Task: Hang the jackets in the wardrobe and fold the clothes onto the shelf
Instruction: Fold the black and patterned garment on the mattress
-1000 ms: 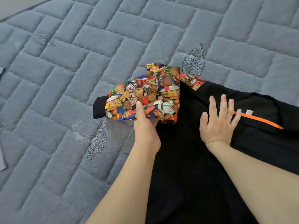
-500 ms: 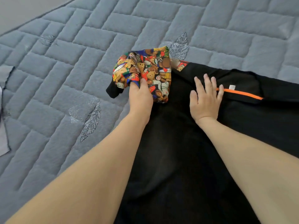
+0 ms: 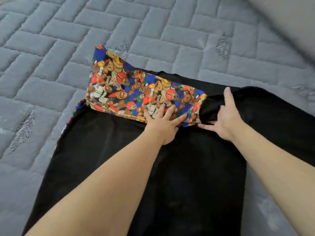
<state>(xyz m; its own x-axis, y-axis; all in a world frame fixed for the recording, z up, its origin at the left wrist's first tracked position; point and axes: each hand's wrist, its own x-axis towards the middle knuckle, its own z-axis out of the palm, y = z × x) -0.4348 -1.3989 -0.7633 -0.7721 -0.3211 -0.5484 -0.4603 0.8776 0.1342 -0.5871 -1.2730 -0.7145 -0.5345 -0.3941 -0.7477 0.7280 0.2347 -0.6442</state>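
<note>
A black garment (image 3: 119, 150) lies spread on a grey quilted bed, its body running toward me. Its sleeve, printed with colourful teddy bears (image 3: 136, 92), is folded across the top of the black cloth. My left hand (image 3: 163, 121) presses flat on the near right end of that sleeve, fingers spread. My right hand (image 3: 226, 118) lies on the black fabric just right of the sleeve's end, thumb toward my left hand and fingers stretched over a raised black fold (image 3: 255, 106). No wardrobe, hanger or shelf is in view.
The grey quilted cover (image 3: 68, 48) with stitched leaf motifs surrounds the garment on the left, far side and right. A plain grey surface (image 3: 289, 17) rises at the top right corner.
The bunched teddy-bear sleeve has been laid out flat across the black garment. My left hand let go of it and now presses on it. The orange collar stripe is no longer visible.
</note>
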